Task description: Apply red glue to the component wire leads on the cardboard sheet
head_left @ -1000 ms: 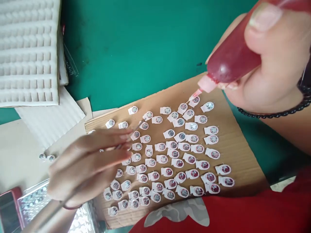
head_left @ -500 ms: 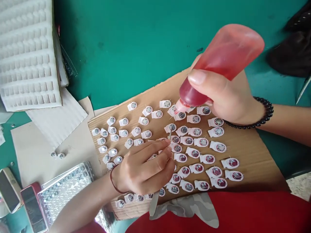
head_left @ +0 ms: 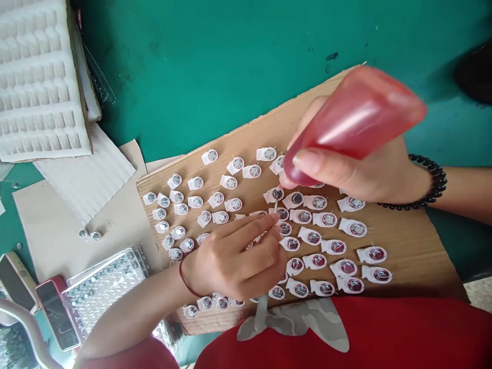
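My left hand point(head_left: 246, 253) is closed on metal tweezers point(head_left: 262, 310); their thin tip touches a small round part with a white tab point(head_left: 277, 194). My right hand point(head_left: 346, 169) grips a translucent red squeeze bottle point(head_left: 361, 115), tilted with its nozzle pointing down at that same part. Whether the nozzle touches it I cannot tell. Many similar round parts on white tabs lie in loose rows on a brown cardboard sheet point(head_left: 415, 246). Those at the right show dark red centres, while those at the left look silvery. My hands cover some of them.
White foam trays point(head_left: 42, 77) are stacked at the upper left. Two phones point(head_left: 57, 312) and a clear tray of small silvery parts point(head_left: 107, 282) sit at the lower left. A dark object point(head_left: 476, 74) lies at the right edge of the green table point(head_left: 230, 66).
The bottle has swung down and its nozzle has come to the part at the tweezers' tip. My left hand appears slightly farther right. A grey curved bar now shows at the lower left.
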Tool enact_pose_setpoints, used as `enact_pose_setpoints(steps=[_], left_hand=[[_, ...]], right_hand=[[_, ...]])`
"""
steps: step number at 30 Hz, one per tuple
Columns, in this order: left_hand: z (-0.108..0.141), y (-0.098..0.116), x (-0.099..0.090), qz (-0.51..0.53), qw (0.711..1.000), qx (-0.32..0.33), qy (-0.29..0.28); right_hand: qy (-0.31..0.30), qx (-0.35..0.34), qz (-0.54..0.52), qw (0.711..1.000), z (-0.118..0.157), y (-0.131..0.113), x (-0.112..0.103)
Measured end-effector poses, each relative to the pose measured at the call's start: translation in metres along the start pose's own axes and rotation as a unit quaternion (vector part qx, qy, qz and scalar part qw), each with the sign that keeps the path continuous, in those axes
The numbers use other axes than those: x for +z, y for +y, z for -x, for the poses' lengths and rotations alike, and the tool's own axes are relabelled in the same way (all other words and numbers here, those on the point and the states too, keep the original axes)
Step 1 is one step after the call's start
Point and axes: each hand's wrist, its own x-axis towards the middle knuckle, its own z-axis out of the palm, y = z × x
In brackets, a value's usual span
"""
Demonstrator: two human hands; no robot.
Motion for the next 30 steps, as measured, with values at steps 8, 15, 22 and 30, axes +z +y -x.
enact_pose_setpoints(steps=[8, 15, 22, 30], left_hand=[[0.005, 0.005, 0.004, -0.058, 0.996, 0.053, -0.031], [0.004, 0.008, 0.004, -0.065, 0.996, 0.050, -0.036], [0.006, 0.006, 0.006, -0.048, 0.997, 0.049, -0.030], [0.006, 0.007, 0.007, -0.044, 0.998, 0.046, -0.023]], right_hand=[[-0.028, -0.027, 0.221, 0.974, 0.006, 0.012, 0.005], [-0.044, -0.074, 0.265, 0.960, 0.009, 0.014, 0.005], [-0.049, -0.038, 0.289, 0.955, 0.009, 0.014, 0.007], [-0.047, -0.045, 0.308, 0.949, 0.008, 0.011, 0.004]])
